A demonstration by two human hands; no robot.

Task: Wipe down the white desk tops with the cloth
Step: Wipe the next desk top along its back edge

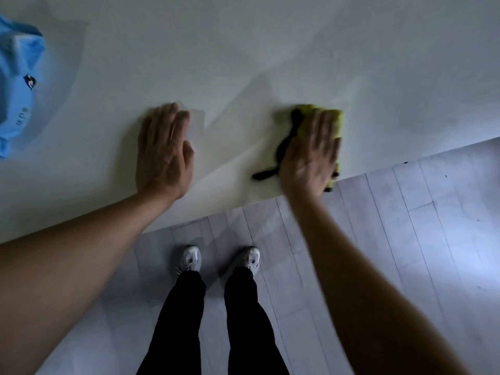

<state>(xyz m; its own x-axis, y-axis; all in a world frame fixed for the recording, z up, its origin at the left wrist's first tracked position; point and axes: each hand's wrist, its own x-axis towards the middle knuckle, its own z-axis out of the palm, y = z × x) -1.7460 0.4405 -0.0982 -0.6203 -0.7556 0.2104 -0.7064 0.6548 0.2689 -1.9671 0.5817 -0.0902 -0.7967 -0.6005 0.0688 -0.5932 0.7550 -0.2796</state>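
A white desk top [243,63] fills the upper part of the view, its front edge running diagonally from lower left to right. A yellow-green cloth [334,119] with black trim lies near that edge. My right hand [311,155] presses flat on the cloth with straight fingers and covers most of it. My left hand [163,150] rests flat on the bare desk to the left, fingers straight, apart from the cloth. Both hands look blurred.
A blue plastic bag [19,85] lies on the desk at the far left. Below the desk edge is grey plank flooring [405,239], with my legs in black trousers and white shoes [220,259].
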